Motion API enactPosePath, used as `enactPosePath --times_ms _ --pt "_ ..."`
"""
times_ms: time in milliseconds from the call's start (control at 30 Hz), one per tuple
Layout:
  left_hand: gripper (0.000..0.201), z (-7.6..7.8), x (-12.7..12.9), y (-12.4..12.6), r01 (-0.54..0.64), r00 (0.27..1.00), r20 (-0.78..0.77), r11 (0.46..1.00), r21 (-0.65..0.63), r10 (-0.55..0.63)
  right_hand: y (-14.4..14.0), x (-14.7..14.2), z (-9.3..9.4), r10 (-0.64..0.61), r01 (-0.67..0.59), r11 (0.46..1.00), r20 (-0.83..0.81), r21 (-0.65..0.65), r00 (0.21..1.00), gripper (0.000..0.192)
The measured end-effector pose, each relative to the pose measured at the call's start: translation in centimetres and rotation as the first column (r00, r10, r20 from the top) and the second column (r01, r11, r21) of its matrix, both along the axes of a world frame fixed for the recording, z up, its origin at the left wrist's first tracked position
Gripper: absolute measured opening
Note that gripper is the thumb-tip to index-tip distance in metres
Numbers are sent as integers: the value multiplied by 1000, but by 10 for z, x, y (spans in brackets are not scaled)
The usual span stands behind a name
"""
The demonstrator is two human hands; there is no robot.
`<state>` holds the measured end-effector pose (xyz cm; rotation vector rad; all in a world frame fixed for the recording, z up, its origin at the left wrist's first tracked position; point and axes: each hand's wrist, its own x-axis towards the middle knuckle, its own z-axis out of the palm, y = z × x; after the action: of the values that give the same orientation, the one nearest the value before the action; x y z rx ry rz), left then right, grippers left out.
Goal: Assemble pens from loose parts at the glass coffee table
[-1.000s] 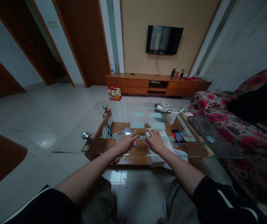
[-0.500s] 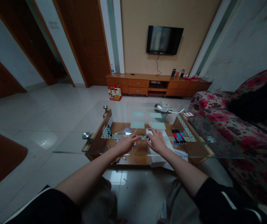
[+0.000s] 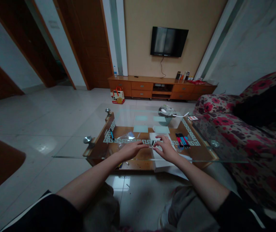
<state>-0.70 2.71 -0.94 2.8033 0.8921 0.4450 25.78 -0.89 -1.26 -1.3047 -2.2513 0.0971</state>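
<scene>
Over the near part of the glass coffee table (image 3: 75, 151), my left hand (image 3: 133, 149) and my right hand (image 3: 165, 149) face each other with fingertips almost meeting. A thin pale stick (image 3: 150, 147) shows at the closed fingertips of my left hand, pointing at the right thumb. Between the curled thumb and forefinger of my right hand is a small black piece (image 3: 153, 142), too small to name surely. Beneath the right hand lies a white box or stack of paper (image 3: 160, 165). Several red, blue and black pens (image 3: 183, 140) lie in a row to its right.
A clear plastic bag (image 3: 128, 136) lies beyond my left hand, with a blue pen (image 3: 112, 134) farther left. A lined waste basket (image 3: 165, 120) stands by the table's far side. The floral sofa (image 3: 261, 145) borders the right; a low TV cabinet (image 3: 141, 90) stands ahead.
My hands have come slightly closer together at the fingertips. The right fingers have curled in, and the black piece between them shows more plainly. The view has shifted a little.
</scene>
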Motion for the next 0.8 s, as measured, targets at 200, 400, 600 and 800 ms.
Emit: enactPosePath --times_ms 200,400,600,800 --pt "46 -3 3 1 22 1000 21 999 -28 -22 1 1 -3 52 -52 999 -23 -6 998 8" --pt "47 -15 5 10 -18 998 53 989 -148 26 5 12 -4 86 -86 995 -6 -51 996 7" --pt "36 -30 2 25 -75 985 133 972 -223 106 7 34 -8 69 -62 980 30 -188 997 16" --pt "15 -30 6 31 -115 993 4 990 -77 115 12 42 -15 3 51 952 173 -303 985 16"
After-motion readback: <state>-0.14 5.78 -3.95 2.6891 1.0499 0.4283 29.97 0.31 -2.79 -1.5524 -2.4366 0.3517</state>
